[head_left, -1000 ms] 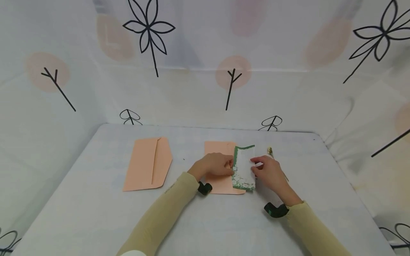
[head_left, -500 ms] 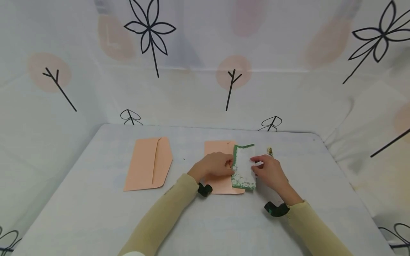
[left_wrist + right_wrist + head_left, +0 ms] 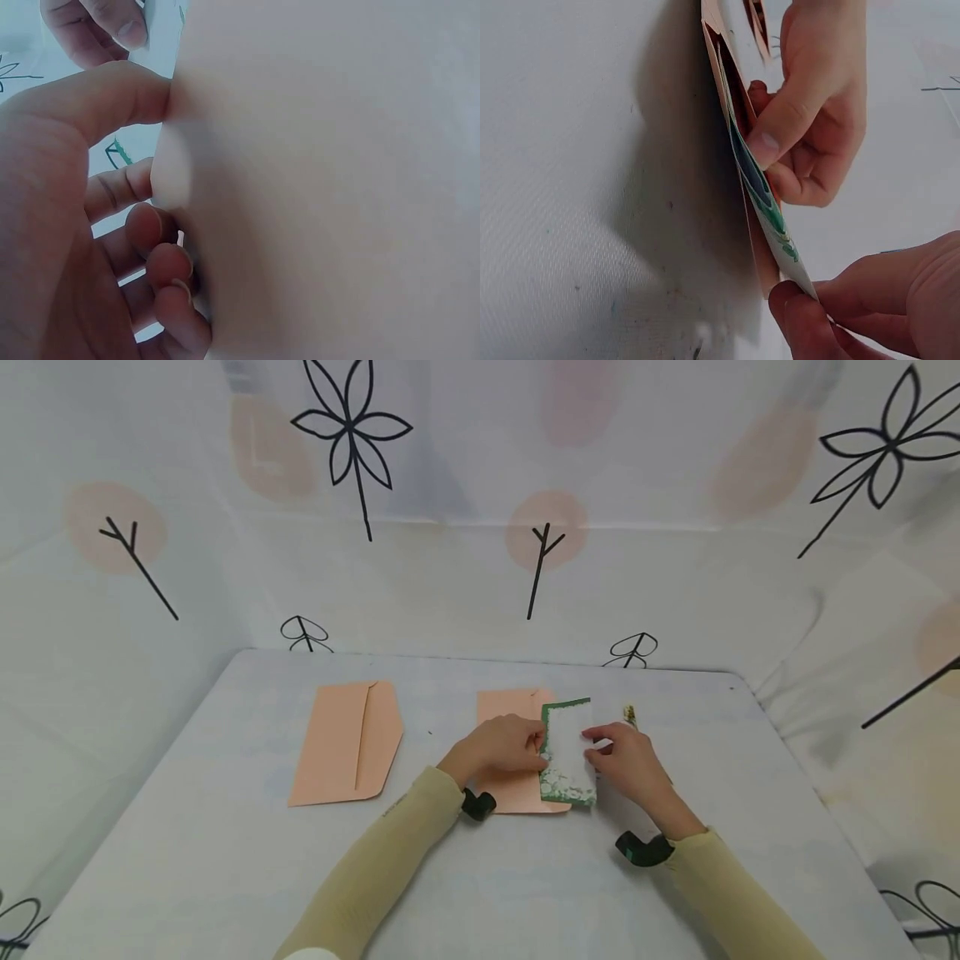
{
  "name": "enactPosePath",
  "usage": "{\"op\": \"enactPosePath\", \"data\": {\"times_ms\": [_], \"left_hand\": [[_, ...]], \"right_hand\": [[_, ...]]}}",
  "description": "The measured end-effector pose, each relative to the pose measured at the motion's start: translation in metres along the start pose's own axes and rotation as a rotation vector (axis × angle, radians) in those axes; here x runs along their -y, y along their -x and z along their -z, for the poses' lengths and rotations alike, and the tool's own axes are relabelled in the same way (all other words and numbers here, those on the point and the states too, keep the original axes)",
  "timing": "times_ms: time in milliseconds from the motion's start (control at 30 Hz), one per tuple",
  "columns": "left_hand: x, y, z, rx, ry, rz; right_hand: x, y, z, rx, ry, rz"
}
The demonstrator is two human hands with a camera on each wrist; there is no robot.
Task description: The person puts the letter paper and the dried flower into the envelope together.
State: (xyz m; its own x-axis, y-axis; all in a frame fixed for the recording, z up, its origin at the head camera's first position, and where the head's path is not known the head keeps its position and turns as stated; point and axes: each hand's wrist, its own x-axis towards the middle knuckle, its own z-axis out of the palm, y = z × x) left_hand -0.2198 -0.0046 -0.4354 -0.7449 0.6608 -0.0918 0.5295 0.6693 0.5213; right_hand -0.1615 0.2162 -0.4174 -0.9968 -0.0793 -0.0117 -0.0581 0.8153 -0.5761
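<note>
A peach envelope (image 3: 510, 793) lies at the middle of the table, and its surface fills much of the left wrist view (image 3: 322, 180). My left hand (image 3: 501, 745) grips it by the edge at its mouth, thumb on one side and fingers curled on the other. A white card with a green, floral border (image 3: 567, 743) overlaps the envelope's right part. Seen from the right wrist, one end of the card (image 3: 769, 206) sits inside the envelope's open mouth. My right hand (image 3: 626, 764) pinches the card's outer edge between thumb and fingers.
A second peach envelope (image 3: 337, 747) with its flap out lies on the table at the left. Behind my right hand is a slim stem-like thing with a yellowish top (image 3: 629, 717), partly hidden. A patterned white cloth wall (image 3: 450, 593) rises at the table's back edge.
The card has shifted slightly left, farther over the envelope, and my right hand has moved slightly left with it. My left hand keeps its hold on the envelope.
</note>
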Motion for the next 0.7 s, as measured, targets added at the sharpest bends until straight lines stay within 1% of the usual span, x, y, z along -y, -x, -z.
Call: {"op": "enactPosePath", "data": {"times_ms": [300, 500, 700], "left_hand": [[0.002, -0.001, 0.0, -0.004, 0.013, -0.013], [0.003, -0.002, 0.0, -0.007, 0.01, -0.022], [0.004, -0.001, 0.0, -0.001, 0.013, -0.02]], "right_hand": [[0.004, -0.002, -0.006, -0.027, -0.027, 0.031], [0.007, -0.006, -0.011, -0.019, -0.034, 0.006], [0.013, -0.01, -0.016, 0.0, -0.037, -0.002]]}}
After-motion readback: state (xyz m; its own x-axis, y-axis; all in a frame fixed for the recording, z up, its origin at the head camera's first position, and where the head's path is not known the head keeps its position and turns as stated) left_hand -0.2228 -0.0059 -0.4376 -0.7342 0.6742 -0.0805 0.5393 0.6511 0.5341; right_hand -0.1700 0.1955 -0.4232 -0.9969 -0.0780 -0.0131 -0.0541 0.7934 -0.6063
